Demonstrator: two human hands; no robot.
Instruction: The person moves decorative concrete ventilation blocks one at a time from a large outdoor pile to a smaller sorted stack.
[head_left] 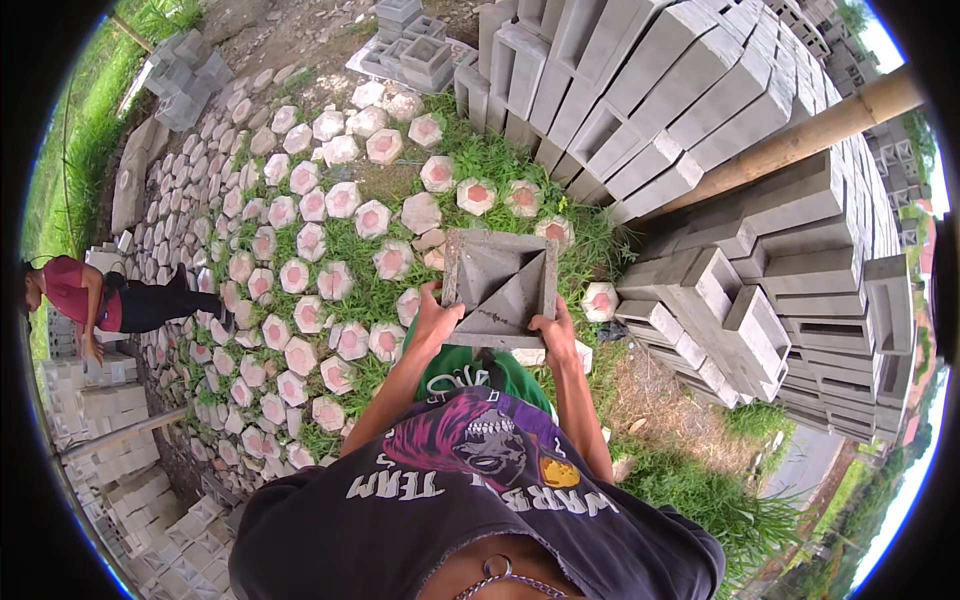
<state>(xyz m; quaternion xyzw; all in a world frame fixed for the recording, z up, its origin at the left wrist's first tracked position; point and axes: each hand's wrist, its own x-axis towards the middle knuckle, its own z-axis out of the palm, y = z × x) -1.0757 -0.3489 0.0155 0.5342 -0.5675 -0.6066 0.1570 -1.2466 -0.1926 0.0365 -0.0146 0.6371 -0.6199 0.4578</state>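
In front of my waist I hold a square grey concrete vent block [498, 292] with a raised rim and a diagonal cross inside. My left hand [436, 316] grips its lower left side, the thumb resting over the rim. At the lower right corner, my right hand [557, 330] is closed round the edge in the same way. The fingers under the block are partly hidden. Below it lie hexagonal paving stones [371, 219] with reddish centres, set apart in grass.
Tall stacks of grey hollow blocks [640, 90] rise at the right, with a wooden pole [800, 140] slanting between them. Small block piles [425, 62] stand at the far side. Another person [110, 297] stands at the left, near more stacked blocks [110, 430].
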